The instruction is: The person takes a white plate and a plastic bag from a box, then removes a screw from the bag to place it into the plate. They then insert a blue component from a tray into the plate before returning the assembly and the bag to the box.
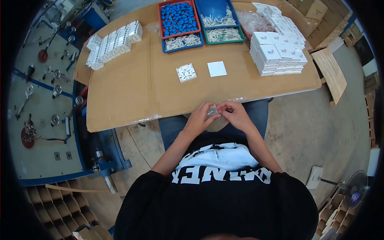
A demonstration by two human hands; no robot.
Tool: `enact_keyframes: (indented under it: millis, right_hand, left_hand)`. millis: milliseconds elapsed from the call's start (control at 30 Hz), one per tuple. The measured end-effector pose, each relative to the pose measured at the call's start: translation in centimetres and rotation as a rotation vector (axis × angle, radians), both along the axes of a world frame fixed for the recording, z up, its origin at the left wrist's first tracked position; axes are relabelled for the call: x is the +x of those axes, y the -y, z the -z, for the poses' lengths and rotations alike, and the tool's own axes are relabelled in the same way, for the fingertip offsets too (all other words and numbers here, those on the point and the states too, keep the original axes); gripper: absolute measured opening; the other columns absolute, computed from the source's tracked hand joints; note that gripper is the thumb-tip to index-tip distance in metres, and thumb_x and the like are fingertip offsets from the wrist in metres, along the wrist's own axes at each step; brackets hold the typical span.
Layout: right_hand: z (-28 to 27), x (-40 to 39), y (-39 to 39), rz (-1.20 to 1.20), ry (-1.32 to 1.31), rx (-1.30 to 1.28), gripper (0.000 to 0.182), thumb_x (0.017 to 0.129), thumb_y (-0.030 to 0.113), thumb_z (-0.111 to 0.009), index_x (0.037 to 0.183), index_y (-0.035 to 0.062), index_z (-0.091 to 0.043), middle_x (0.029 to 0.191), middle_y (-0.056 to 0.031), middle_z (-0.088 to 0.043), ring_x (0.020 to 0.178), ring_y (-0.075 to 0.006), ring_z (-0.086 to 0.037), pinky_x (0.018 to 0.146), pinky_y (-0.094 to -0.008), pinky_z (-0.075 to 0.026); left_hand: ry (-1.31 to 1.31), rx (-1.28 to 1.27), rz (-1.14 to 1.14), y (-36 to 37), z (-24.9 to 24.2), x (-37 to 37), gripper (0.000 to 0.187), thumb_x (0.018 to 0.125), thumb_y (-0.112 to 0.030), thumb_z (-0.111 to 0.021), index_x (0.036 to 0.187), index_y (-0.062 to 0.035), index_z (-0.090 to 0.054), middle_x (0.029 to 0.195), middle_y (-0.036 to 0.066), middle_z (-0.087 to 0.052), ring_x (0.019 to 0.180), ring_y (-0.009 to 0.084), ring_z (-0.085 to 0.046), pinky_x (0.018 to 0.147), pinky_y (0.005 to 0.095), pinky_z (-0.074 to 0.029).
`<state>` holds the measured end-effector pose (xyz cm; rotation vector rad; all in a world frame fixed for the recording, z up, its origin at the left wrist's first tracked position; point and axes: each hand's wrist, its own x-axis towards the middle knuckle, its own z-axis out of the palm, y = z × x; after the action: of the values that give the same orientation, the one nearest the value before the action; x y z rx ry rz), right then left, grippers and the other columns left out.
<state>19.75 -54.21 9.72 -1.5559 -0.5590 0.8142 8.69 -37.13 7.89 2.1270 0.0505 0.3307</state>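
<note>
The fingers (205, 106) of the left hand (195, 122) are closed around one side of a small clear bag (211, 111), thumb below and the other fingers curled over the top. The right hand (237, 117) pinches at the bag's other side, thumb and forefinger drawn together, so both hands are grasping the same thing. The bag is held above the lap, just off the near edge of the desk (124, 90). What lies inside it is too small to make out.

The step in hand looks like working at the bag's edge, though I cannot tell whether it is being opened or closed. As I judge it, the next move calls for a steady left grip while the right fingertips work along the thin plastic; pulling too hard could tear it or spill anything inside.

Ahead on the desk lie two white squares side by side, apart from each other: the left one (186, 73) carries small pieces, while the right one (217, 69) looks plain. Beyond them, a red tray (180, 35) holds blue pieces, and a blue tray (183, 49) and a green tray (225, 42) hold white ones. A row of white boxes (116, 45) stands at the left, and a taller stack of white boxes (270, 54) at the right, near a heap of clear plastic (255, 22).
</note>
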Motion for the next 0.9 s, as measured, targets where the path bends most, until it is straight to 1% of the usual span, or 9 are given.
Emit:
enact_keyframes:
  millis: [167,233,300,367,467,533,633,767,900]
  right_hand:
    - [-0.8,-0.3,0.7,-0.047,-0.03,-0.095,0.021,0.097,0.007,-0.056,0.109,0.0043,-0.073,0.079,0.0003,-0.064,0.069,-0.0071,-0.058,0.059,-0.0232,-0.048]
    - [0.1,-0.2,0.8,-0.083,-0.039,-0.038,0.023,0.097,0.006,-0.055,0.109,0.0047,-0.074,0.078,0.0006,-0.063,0.069,-0.0077,-0.058,0.061,-0.0238,-0.049]
    - [0.2,0.0,0.7,-0.116,-0.052,0.02,0.025,0.096,0.006,-0.053,0.109,0.005,-0.075,0.077,0.0009,-0.063,0.069,-0.0082,-0.058,0.062,-0.0244,-0.049]
    - [-0.1,0.2,0.5,-0.148,-0.029,0.047,0.02,0.096,0.008,-0.059,0.107,0.003,-0.075,0.088,-0.0033,-0.069,0.077,-0.0085,-0.062,0.066,-0.025,-0.052]
    - [-0.1,0.7,0.0,-0.212,0.027,-0.007,0.02,0.096,0.008,-0.06,0.107,-0.0013,-0.074,0.093,-0.0059,-0.072,0.083,-0.0104,-0.065,0.072,-0.026,-0.054]
    - [-0.3,0.7,-0.5,-0.197,-0.025,-0.011,0.02,0.096,0.008,-0.06,0.108,-0.0029,-0.073,0.095,-0.0072,-0.073,0.085,-0.011,-0.066,0.075,-0.0263,-0.054]
    - [1.3,0.6,-1.3,-0.197,-0.056,0.01,0.021,0.096,0.008,-0.061,0.109,-0.0038,-0.072,0.099,-0.0086,-0.073,0.089,-0.0116,-0.067,0.079,-0.027,-0.054]
    - [3.0,1.0,-2.0,-0.2,0.039,0.1,0.023,0.097,0.01,-0.06,0.114,-0.0023,-0.071,0.104,-0.0075,-0.072,0.091,-0.0117,-0.066,0.079,-0.0274,-0.054]
    - [1.0,2.6,-2.5,-0.212,-0.135,-0.01,0.027,0.1,0.013,-0.059,0.122,-0.0003,-0.067,0.104,-0.0051,-0.072,0.084,-0.0116,-0.066,0.073,-0.0277,-0.055]
  left_hand:
    - [-0.023,0.05,0.036,0.2,-0.9,-0.4,0.043,0.092,-0.034,-0.073,0.117,-0.0021,-0.059,0.109,0.018,-0.064,0.103,0.0378,-0.064,0.086,0.0409,-0.051]
    - [-0.01,0.036,0.048,0.1,-0.8,-0.6,0.039,0.092,-0.031,-0.073,0.116,-0.0033,-0.061,0.105,0.017,-0.064,0.095,0.0334,-0.065,0.081,0.0384,-0.052]
    - [-0.005,0.039,0.039,0.1,-0.9,-0.9,0.039,0.092,-0.031,-0.073,0.116,-0.0037,-0.061,0.104,0.017,-0.065,0.094,0.0336,-0.065,0.08,0.0383,-0.052]
    - [-0.003,0.042,0.03,0.2,-0.6,-1.0,0.038,0.093,-0.032,-0.072,0.116,-0.0041,-0.061,0.104,0.017,-0.065,0.093,0.0338,-0.066,0.078,0.0383,-0.052]
    - [-0.125,0.085,-0.026,0.3,-0.5,-1.2,0.038,0.091,-0.03,-0.074,0.116,-0.0043,-0.061,0.104,0.017,-0.066,0.095,0.0338,-0.066,0.079,0.0396,-0.052]
    - [0.05,0.186,-0.114,0.3,-1.1,-1.2,0.038,0.087,-0.025,-0.077,0.115,-0.0051,-0.062,0.104,0.015,-0.066,0.096,0.0334,-0.065,0.082,0.0406,-0.05]
    - [0.122,0.324,-0.111,-0.5,-0.2,-0.8,0.039,0.083,-0.021,-0.079,0.114,-0.0053,-0.063,0.104,0.013,-0.066,0.097,0.0324,-0.064,0.086,0.0402,-0.048]
    - [0.082,0.292,-0.132,-0.9,0.0,-0.1,0.036,0.085,-0.017,-0.076,0.117,-0.0051,-0.065,0.106,0.014,-0.067,0.098,0.0335,-0.064,0.084,0.0392,-0.048]
    - [0.119,0.077,-0.15,-1.6,2.2,1.4,0.031,0.092,-0.019,-0.071,0.117,-0.003,-0.065,0.099,0.013,-0.066,0.088,0.0296,-0.065,0.078,0.0383,-0.05]
